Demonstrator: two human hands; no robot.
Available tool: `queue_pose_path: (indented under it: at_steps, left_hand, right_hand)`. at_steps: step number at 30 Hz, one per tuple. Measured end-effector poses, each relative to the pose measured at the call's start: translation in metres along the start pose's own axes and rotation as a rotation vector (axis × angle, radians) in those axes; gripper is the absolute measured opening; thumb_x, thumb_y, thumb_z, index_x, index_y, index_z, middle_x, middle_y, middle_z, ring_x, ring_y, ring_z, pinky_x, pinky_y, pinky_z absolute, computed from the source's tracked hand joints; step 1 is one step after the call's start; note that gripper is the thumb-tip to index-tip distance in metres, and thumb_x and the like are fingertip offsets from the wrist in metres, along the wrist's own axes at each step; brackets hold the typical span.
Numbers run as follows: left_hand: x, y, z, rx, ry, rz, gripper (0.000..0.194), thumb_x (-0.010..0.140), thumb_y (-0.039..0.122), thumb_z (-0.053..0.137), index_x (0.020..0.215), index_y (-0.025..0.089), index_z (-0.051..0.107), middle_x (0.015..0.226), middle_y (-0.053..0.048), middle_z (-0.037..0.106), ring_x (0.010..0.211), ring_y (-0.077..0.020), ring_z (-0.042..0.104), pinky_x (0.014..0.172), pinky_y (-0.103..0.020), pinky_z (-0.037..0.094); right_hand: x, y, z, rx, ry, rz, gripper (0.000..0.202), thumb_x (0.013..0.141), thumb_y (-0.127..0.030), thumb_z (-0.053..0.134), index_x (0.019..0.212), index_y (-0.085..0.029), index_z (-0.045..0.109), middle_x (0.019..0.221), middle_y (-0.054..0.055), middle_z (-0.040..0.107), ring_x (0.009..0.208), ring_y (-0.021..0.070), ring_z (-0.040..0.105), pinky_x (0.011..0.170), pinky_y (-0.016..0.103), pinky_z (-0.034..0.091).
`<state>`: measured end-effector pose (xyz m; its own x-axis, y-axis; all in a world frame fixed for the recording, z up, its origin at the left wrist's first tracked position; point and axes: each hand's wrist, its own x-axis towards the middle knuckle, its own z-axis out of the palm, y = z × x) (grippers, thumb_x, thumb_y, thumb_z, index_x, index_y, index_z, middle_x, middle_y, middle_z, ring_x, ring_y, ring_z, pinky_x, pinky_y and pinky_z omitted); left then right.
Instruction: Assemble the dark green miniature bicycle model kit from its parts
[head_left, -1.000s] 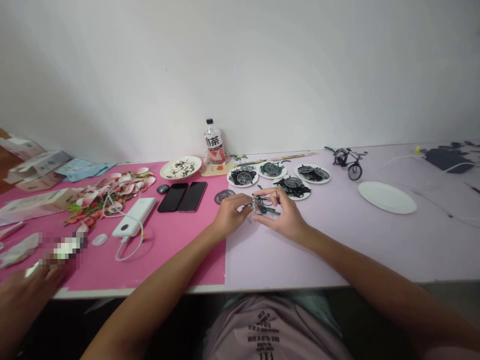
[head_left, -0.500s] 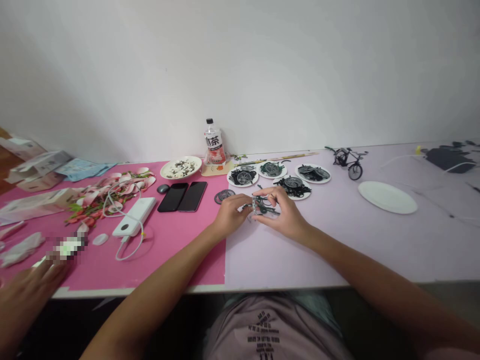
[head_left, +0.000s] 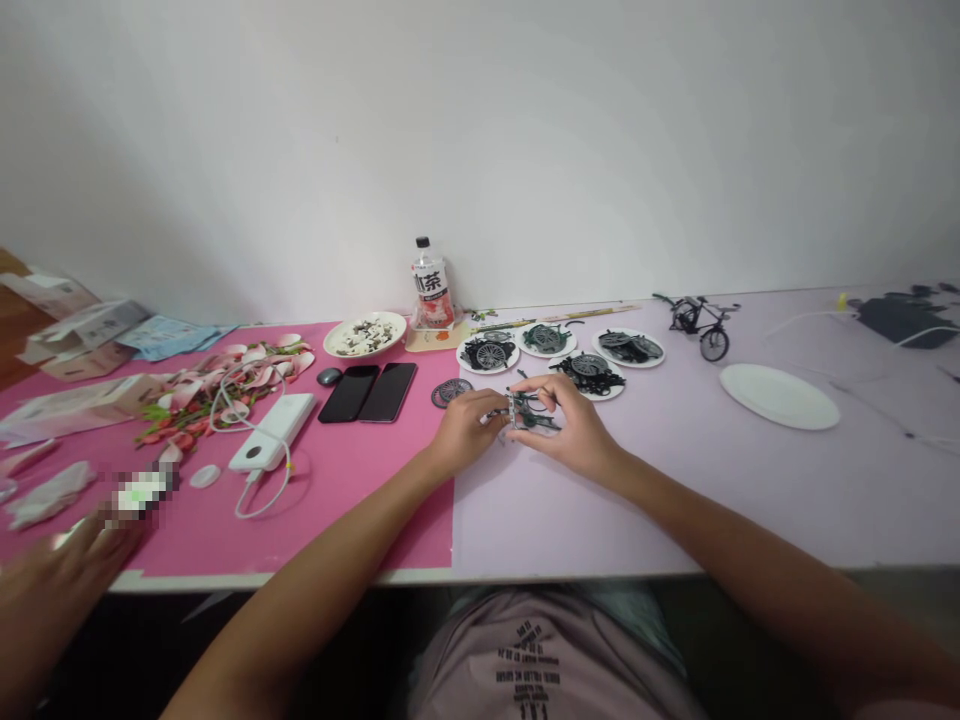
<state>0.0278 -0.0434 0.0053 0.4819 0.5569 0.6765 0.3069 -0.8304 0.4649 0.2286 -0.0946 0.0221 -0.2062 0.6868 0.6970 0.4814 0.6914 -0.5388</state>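
Between my hands is a small dark model part (head_left: 529, 412) with thin bars and a pale chain-like strip on its left side. My left hand (head_left: 466, 432) pinches its left end, fingertips partly hidden. My right hand (head_left: 566, 418) holds the pale strip between thumb and forefinger, its other fingers curled. Dark spoked wheels (head_left: 451, 391) lie on the pink sheet just behind my left hand. White plates with dark parts stand behind my hands, the nearest plate (head_left: 606, 393) just beyond my right hand. An upright model bicycle (head_left: 699, 322) stands farther right.
Two phones (head_left: 349, 393), a white power bank (head_left: 271, 432) with a cable, and flower pieces (head_left: 225, 385) lie left. A bottle (head_left: 433, 292) and a bowl (head_left: 365, 335) stand behind. Another person's hand (head_left: 82, 550) is at far left, a white oval plate (head_left: 780, 396) at right.
The camera view has shifted slightly. Both hands keep their hold on the dark part with hardly any visible movement.
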Motion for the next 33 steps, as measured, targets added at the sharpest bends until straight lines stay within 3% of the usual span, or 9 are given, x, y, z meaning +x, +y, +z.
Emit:
queue_pose_path:
  at_steps: [4,10,19,26,33]
  left_hand:
    - [0.001,0.007,-0.002,-0.068,-0.033,-0.069,0.009,0.092,0.022,0.063,0.088,0.018,0.071,0.088,-0.009,0.074,0.082,-0.0207,0.069,0.075,-0.031,0.050]
    - [0.002,0.011,0.000,-0.202,-0.028,-0.243,0.009,0.090,0.026,0.065,0.088,0.017,0.067,0.085,-0.007,0.068,0.076,-0.0178,0.062,0.068,-0.028,0.047]
    - [0.002,0.012,0.009,-0.381,0.046,-0.377,0.033,0.094,0.047,0.064,0.107,0.017,0.060,0.073,0.001,0.054,0.063,-0.0124,0.047,0.058,-0.024,0.037]
    - [0.003,0.017,0.007,-0.495,0.057,-0.428,0.035,0.093,0.052,0.066,0.097,0.019,0.054,0.073,0.003,0.049,0.061,-0.0100,0.044,0.057,-0.022,0.034]
    - [0.003,0.017,0.006,-0.522,0.040,-0.410,0.037,0.091,0.051,0.068,0.094,0.019,0.051,0.081,0.002,0.050,0.065,-0.0093,0.046,0.060,-0.022,0.038]
  right_hand:
    - [-0.001,0.002,0.003,0.053,0.006,0.035,0.043,0.080,-0.034,0.084,0.114,-0.026,0.058,0.087,0.001,0.053,0.091,0.0246,0.061,0.082,0.039,0.051]
    - [-0.004,0.003,0.011,0.279,0.049,0.156,0.039,0.083,-0.034,0.079,0.092,-0.025,0.042,0.124,0.009,0.062,0.092,0.0208,0.066,0.071,0.035,0.054]
    - [-0.003,0.003,0.014,0.430,0.089,0.280,0.047,0.081,-0.031,0.079,0.086,-0.027,0.033,0.126,0.005,0.063,0.085,0.0147,0.065,0.079,0.035,0.056]
    - [-0.003,0.002,0.014,0.479,0.098,0.300,0.047,0.081,-0.032,0.079,0.087,-0.026,0.033,0.127,0.005,0.061,0.084,0.0129,0.064,0.085,0.037,0.057]
    - [-0.003,0.002,0.014,0.415,0.099,0.250,0.046,0.083,-0.031,0.077,0.086,-0.027,0.032,0.126,0.007,0.062,0.086,0.0157,0.064,0.077,0.037,0.056]
